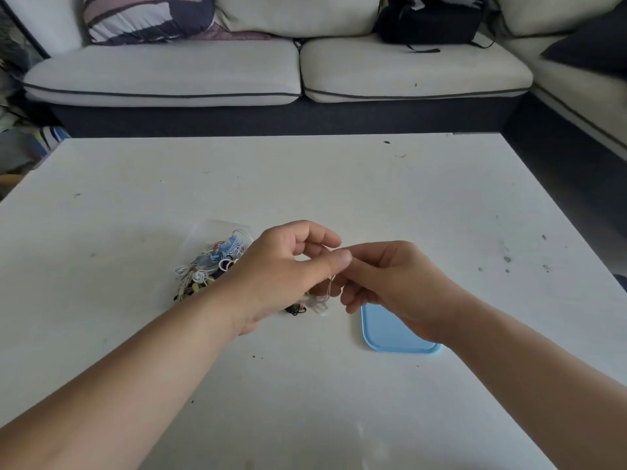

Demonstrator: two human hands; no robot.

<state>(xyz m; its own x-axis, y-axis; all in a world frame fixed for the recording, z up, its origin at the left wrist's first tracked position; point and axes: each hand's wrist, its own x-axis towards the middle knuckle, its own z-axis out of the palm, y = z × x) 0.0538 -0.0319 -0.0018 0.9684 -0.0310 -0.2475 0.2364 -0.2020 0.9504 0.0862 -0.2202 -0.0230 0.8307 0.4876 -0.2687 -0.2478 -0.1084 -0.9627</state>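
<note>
Left hand (281,276) and right hand (397,283), grips pinching thin white cord (330,286), long axis vertical, charm (318,304) at bottom.

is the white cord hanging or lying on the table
Hanging: the white cord drops from where the left hand and right hand pinch it, down to a small clear piece.

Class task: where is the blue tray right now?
In the head view, the blue tray lies flat on the white table, right of centre, partly hidden under the right hand.
</note>
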